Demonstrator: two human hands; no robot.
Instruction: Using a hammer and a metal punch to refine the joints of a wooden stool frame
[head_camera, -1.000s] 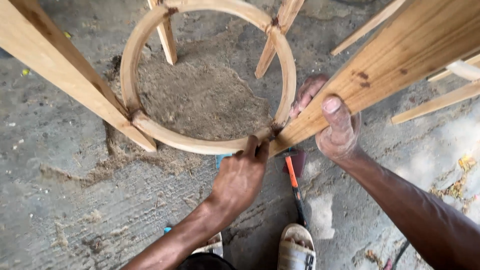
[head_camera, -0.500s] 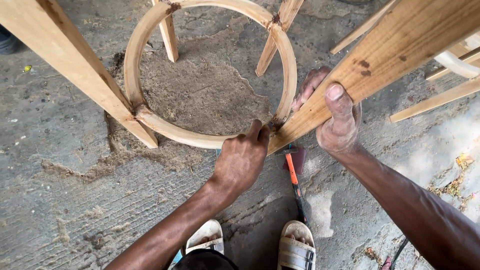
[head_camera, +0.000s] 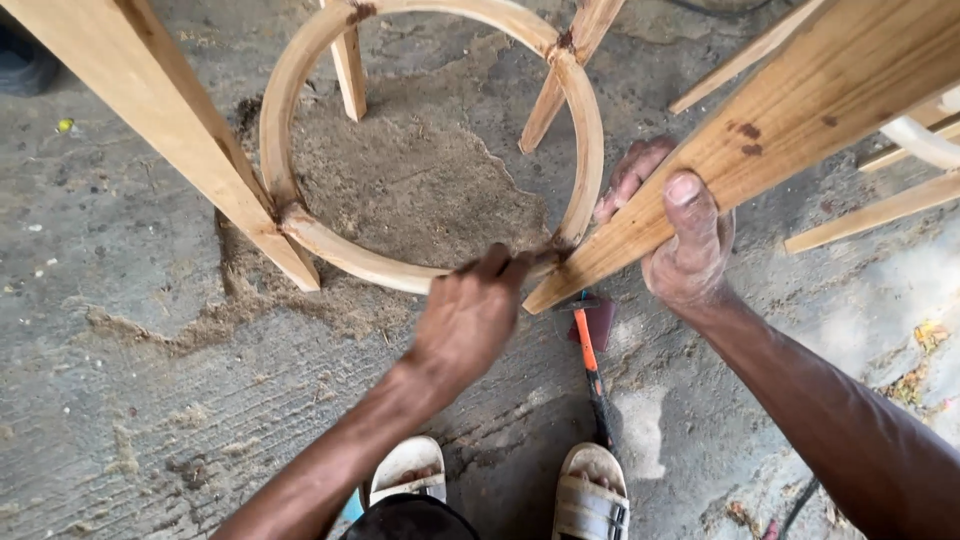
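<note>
Wood dominates the view: a bent wooden ring (head_camera: 300, 225) joined to slanted wooden legs (head_camera: 760, 140) is seen from above over a concrete floor (head_camera: 130, 400). The ring's near edge is pinched by the left hand (head_camera: 465, 320), fingertips closed on it right at the joint. The nearest leg is clamped by the right hand (head_camera: 685, 250), thumb on top, fingers curled beneath and partly hidden. Both hands lie close together. Leg tops are cut off by the frame. An orange-handled tool (head_camera: 590, 365) is half hidden between two sandals (head_camera: 590, 495).
</note>
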